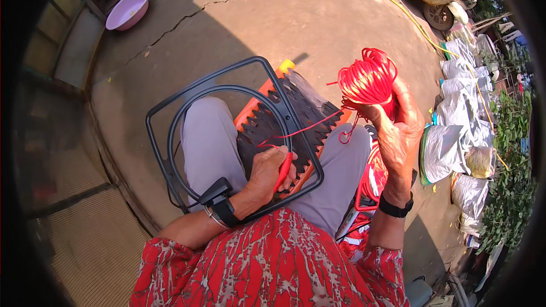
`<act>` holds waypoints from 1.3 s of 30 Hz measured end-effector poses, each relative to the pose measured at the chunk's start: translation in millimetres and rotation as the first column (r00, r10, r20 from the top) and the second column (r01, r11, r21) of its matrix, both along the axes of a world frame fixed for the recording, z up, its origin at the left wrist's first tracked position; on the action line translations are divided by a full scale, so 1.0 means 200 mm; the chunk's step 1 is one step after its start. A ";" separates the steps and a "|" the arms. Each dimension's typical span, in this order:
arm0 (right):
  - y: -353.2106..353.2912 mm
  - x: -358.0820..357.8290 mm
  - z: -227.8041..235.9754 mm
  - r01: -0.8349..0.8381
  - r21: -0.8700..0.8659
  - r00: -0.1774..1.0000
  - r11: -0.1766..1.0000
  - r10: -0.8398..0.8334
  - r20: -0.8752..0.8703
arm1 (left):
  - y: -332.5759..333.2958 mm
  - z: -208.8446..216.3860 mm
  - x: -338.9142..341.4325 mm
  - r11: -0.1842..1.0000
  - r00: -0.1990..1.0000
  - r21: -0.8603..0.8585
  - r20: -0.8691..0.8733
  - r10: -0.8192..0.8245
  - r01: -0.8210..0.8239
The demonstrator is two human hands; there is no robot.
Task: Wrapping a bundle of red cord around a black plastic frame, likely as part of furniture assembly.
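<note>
**Red cord bundle (367, 82) was held beside the black frame (288, 116)**

From my remote seat, I saw the bundle right of the frame, gripped from below by the right hand (401, 131). The left hand (266, 173) was closed around the frame's inner ring at a red-wrapped stretch (285, 171), a strand running to the bundle. Well beyond the frame lay a purple basin (128, 9); far right of it, white sacks (446, 150).

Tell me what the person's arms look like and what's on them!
The red sleeves have a pale, branching pattern and stop near the elbows. On the left wrist are a black strap with a boxy black piece and a thin, shiny bangle. The right wrist has a black band. The left grip and right grip wear no gloves.
</note>
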State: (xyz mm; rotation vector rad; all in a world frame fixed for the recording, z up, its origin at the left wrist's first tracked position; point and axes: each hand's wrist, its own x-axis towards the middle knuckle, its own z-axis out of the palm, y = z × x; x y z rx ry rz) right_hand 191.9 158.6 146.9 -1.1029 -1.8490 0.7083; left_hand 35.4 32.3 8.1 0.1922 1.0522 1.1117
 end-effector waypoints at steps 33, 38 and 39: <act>-0.22 0.22 -0.58 -0.115 -0.571 0.929 0.813 -0.116 -0.352 | 0.04 0.06 0.03 0.976 0.970 0.012 -0.112 -0.216 0.218; -0.43 0.09 -0.53 -0.024 -0.532 0.915 0.846 -0.196 -0.352 | 0.10 0.05 -0.08 1.000 0.991 0.024 -0.134 -0.009 0.012; -0.44 0.05 -0.54 -0.025 -0.533 0.912 0.846 -0.199 -0.359 | 0.10 0.03 -0.08 1.000 0.990 0.023 -0.141 -0.012 0.016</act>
